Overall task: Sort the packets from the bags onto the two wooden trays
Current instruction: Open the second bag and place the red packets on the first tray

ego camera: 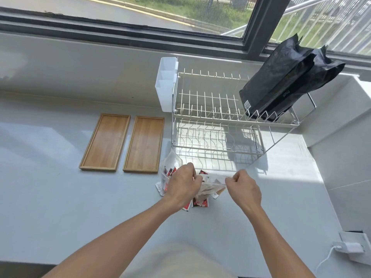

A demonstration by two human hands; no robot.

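Two wooden trays lie side by side on the counter, the left tray [105,142] and the right tray [144,144], both bare. In front of the dish rack my left hand [183,182] and my right hand [244,186] each pinch an end of the top edge of a clear plastic bag [213,184] holding brownish packets. A second clear bag [170,164] with red and black packets lies under and left of my left hand. More red packets [199,203] show beneath the held bag.
A white wire dish rack [226,121] stands behind the bags, with a white plastic holder [165,83] on its left end and two black pouches [285,79] leaning in its top tier. A white charger and cable [349,247] sit at the right edge.
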